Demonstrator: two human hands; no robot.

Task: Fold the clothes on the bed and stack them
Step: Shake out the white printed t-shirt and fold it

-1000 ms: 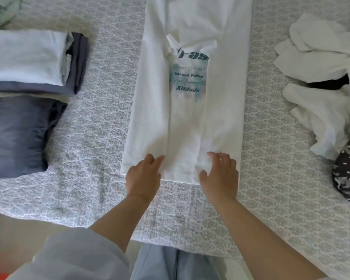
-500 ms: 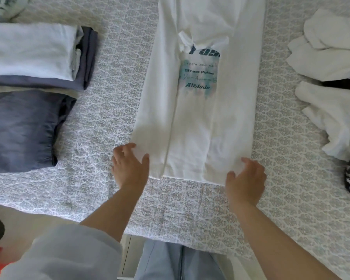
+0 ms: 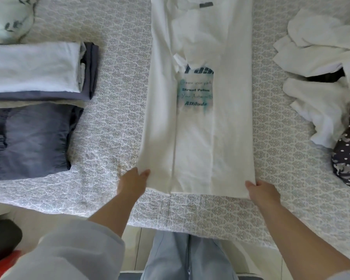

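Grey-and-white patterned bedding covered the bed (image 3: 113,122), its quilted print of small repeated medallions running to the near edge, below which pale floor and a pair of light blue trouser legs (image 3: 188,257) showed. Down the middle lay a white T-shirt (image 3: 192,150), soft cotton with both sides folded inward into a long narrow strip, its hem at the near edge of the bed. Its teal and dark blue print read partly "Create your path", "Attitude" and a cut-off line "Your Authentic". The left hand (image 3: 132,183) pinched the near left corner of the hem, thumb on top, and the right hand (image 3: 262,189) pinched the near right corner likewise. To the left sat a stack of folded clothes (image 3: 34,71), pale grey over dark slate, just beside a folded blue-grey denim garment (image 3: 28,138). On the right lay a loose heap of white garments (image 3: 319,77) touching a dark polka-dot cloth (image 3: 348,156). A floral pillow (image 3: 6,15) occupied the far left corner.
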